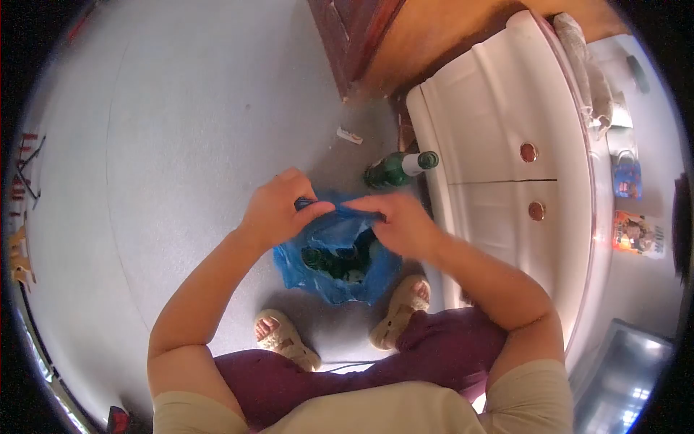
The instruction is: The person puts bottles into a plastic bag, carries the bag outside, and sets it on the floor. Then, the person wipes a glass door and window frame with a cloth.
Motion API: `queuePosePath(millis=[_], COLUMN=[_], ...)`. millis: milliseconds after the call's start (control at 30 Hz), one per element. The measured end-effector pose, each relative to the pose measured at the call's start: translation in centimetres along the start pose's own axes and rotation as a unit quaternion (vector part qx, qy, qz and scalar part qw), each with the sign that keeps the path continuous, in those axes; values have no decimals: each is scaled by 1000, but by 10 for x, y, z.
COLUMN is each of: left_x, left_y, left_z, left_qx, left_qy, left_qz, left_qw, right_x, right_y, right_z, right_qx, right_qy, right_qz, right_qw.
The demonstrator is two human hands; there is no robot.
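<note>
Below the beige short sleeves and maroon trousers [289, 383], the person's left hand [280, 207] grasps the gathered rim of a thin blue plastic bag [290, 269], pinching it between thumb and fingers. The right hand [401, 223] grips the same rim just beside it, thumb and forefinger on the film. The bag is in front of the person, between the two hands and the feet, its mouth spread to show dark green glass bottles [316, 258] inside. Tan open-toed sandals [394, 318] are planted on the pale grey floor [173, 145]. Just past the right hand is a green glass bottle with a whitish neck [390, 171], near a cream cabinet with oval reddish-brown knobs [491, 108]. Farther off lie a small white packet [350, 135] and the corner of dark reddish wooden furniture [354, 36].
</note>
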State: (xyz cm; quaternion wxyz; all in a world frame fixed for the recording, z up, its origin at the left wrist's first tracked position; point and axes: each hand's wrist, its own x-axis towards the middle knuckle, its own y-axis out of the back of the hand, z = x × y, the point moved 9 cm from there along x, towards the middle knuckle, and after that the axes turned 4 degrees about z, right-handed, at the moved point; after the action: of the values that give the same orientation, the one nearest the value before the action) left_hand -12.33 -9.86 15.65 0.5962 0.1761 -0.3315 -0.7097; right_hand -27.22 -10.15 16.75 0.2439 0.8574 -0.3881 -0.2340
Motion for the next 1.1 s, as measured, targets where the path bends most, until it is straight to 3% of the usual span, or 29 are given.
queuePosePath(millis=[100, 167, 233, 333, 400, 500, 700, 800, 900, 1000, 1100], left_x=[4, 1, -1, 0, -1, -1, -8, -6, -5, -9, -26], left_y=[2, 4, 0, -4, -7, -9, -9, -9, 15, 13, -31], left_z=[3, 12, 17, 18, 13, 13, 19, 15, 40, 77, 78], left_qx=[9, 19, 26, 35, 39, 57, 65, 40, 95, 96, 244], left_qy=[29, -4, -23, -28, -23, -18, -68, -21, -67, -150, -170], left_qz=[-96, -99, -101, -103, -108, -113, 8, -32, 19, -12, -114], left_qw=[995, 995, 994, 994, 993, 992, 996, 998, 993, 984, 948], right_x=[0, -3, -6, -10, -10, -7, -6, -6, -7, -3, -2], right_y=[11, 17, 13, 6, -1, 3, 7, 12, 39, 76, 88], right_z=[-9, -17, -11, 6, 1, -7, 0, -1, -24, -38, -46], right_qx=[49, 13, -42, -118, -179, -163, -112, -151, -150, -114, -205], right_qy=[32, 127, 128, 7, 12, -11, -14, -13, 86, 34, 101], right_qz=[-42, -57, -100, -178, -187, -168, -101, -129, -16, 100, 164], right_qw=[997, 990, 986, 977, 966, 972, 988, 980, 985, 988, 960])
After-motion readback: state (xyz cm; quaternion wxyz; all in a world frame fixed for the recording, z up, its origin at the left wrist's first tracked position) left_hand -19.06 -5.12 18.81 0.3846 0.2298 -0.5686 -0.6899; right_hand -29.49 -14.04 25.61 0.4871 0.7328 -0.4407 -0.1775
